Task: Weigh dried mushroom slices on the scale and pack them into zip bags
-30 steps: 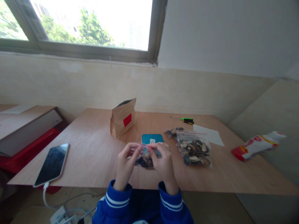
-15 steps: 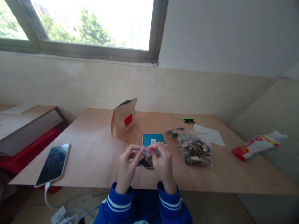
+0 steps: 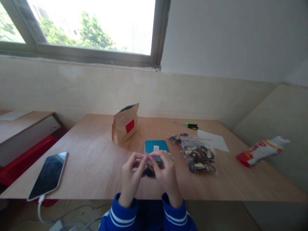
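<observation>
- A phone (image 3: 48,175) lies flat near the left front corner of the table (image 3: 98,179). A white cord (image 3: 40,208) goes into its end, so it may be there to charge.
- A brown paper bag (image 3: 124,126) with a red patch stands up by itself, probably because its bottom is wide. It is behind the left hand.
- The left hand (image 3: 133,175) has its thumb and finger pinched together on the top of a small clear bag (image 3: 149,173).
- That small bag is between the two hands, just below their fingertips, with dark bits inside. It seems to be held by the thin top so both hands can grip it tight. The hands hide much of it.
- A flat blue box (image 3: 154,145) lies just behind the fingertips.
- The right hand (image 3: 166,173) pinches the same top, its fingertips very near the left ones.
- Next come a back bag (image 3: 176,138) and, in front, a big clear bag (image 3: 198,157) of dark and pale pieces. They look set aside to leave the hands room.
- A green-handled tool (image 3: 191,124) and white paper (image 3: 215,141) lie behind.
- A red and white bottle (image 3: 262,150) is far right, maybe so nobody bumps it.
</observation>
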Action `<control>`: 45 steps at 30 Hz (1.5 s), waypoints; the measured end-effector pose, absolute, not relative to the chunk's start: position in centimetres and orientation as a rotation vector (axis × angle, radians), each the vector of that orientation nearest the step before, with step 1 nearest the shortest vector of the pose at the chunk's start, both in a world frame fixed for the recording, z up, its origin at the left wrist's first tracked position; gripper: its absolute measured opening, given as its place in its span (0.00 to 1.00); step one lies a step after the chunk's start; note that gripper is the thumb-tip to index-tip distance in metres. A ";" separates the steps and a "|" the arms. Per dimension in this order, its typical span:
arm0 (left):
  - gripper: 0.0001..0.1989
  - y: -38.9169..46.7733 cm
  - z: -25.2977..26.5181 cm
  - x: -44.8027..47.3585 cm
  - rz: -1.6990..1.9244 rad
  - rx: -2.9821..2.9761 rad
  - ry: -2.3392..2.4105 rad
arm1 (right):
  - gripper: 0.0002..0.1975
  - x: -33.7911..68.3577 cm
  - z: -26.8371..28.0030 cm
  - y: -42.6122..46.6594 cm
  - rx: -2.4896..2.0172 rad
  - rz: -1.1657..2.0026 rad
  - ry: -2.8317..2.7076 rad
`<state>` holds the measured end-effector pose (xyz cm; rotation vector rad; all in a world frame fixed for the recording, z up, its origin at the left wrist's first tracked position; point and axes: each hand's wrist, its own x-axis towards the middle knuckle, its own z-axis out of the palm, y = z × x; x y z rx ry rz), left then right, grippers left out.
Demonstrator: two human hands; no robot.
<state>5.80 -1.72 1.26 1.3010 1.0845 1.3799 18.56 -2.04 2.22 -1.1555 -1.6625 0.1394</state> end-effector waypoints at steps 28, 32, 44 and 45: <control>0.10 -1.7 0.0 5.4 1.303 1.452 1.052 | 0.09 18.7 0.9 -1.6 -1.089 0.109 -1.585; 0.11 -1.8 0.1 5.1 1.267 1.562 0.981 | 0.10 18.5 0.7 -1.5 -1.092 0.046 -1.572; 0.08 -2.1 0.5 4.8 1.562 1.723 1.207 | 0.07 19.1 1.0 -1.7 -1.072 0.137 -1.673; 0.08 -2.1 0.4 4.8 1.578 1.696 1.217 | 0.08 19.4 1.0 -1.7 -1.070 0.134 -1.690</control>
